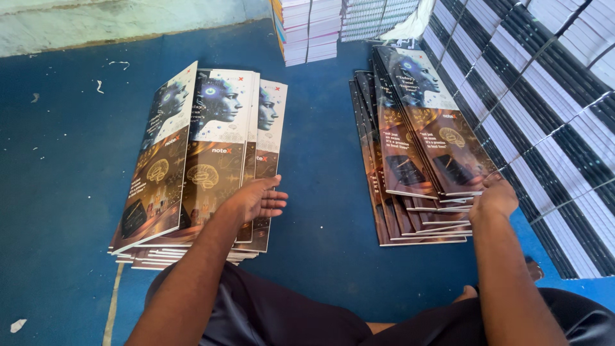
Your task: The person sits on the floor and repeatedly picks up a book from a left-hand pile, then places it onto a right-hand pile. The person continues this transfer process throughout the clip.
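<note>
Presently catalogued, seen from the head camera over a blue floor (320, 192):

Item one: left hand (256, 200), fingers spread and flat, palm down on the left stack of covers (198, 160), a fanned pile of glossy printed sheets showing a face and a brain design. It holds nothing; it presses.

Item two: right hand (493, 200), fingers curled onto the near edge of the top cover (435, 122) of the right stack of covers (397, 192). That sheet sits lifted and slanted above its pile, pinched at the lower corner.

Step in hand, by judgement: one sheet being parted from the right pile while the left pile is steadied. The next move would call for a clean peel of a single sheet without dragging those beneath.

Item three: bundled books (544, 96), strapped, with striped spines, ranged along the right; further book stacks (311, 29) at the top.

Hard to make out: the right fingertips hide under the sheet; the count of sheets in either pile; the bundles run out of frame.
</note>
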